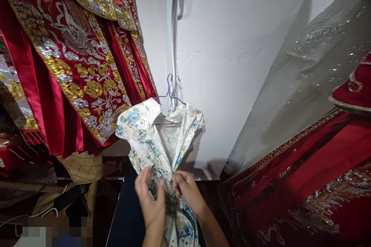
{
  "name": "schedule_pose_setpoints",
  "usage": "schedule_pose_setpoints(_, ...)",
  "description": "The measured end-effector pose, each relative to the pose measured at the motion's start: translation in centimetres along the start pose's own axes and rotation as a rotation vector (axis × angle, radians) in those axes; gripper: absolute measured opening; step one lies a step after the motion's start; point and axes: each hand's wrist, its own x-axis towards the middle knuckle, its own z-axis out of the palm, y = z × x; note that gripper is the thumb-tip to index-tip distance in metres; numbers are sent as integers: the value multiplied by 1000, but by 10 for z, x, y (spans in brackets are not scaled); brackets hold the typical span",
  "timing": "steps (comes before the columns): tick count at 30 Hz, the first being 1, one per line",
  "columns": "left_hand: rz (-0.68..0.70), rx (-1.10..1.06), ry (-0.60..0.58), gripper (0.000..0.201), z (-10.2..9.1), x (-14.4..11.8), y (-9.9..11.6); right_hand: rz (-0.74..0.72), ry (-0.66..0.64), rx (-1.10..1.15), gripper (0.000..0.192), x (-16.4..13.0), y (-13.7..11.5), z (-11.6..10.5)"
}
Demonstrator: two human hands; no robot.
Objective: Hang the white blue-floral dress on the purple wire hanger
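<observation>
A white floral dress (146, 139) with blue and yellow flowers hangs from a purple hanger (168, 93), its front falling apart in a deep V. At the bottom of that V, my right hand (187, 191) is closed in a pinch on the dress's edge. Any small fastener between those fingertips is hidden. My left hand (152, 198) is beside it, thumb and fingers apart, over the dress's left side; its fingertips are close to the fabric, and I cannot tell whether they touch. Below both hands, the lower dress bunches and runs out of the frame.
A white upright pole (173, 38) on the wall carries the hanger. Red garments with gold and silver embroidery (87, 65) hang at left, above a tan quilted chair (82, 168). Beaded red cloth (290, 189) and a sheer sparkling veil (290, 81) fill the right.
</observation>
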Motion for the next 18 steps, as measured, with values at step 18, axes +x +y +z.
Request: schedule_pose_setpoints(18, -121, 27, -518, 32, 4, -4, -21, 202, -51, 88, 25, 17, -37, -1)
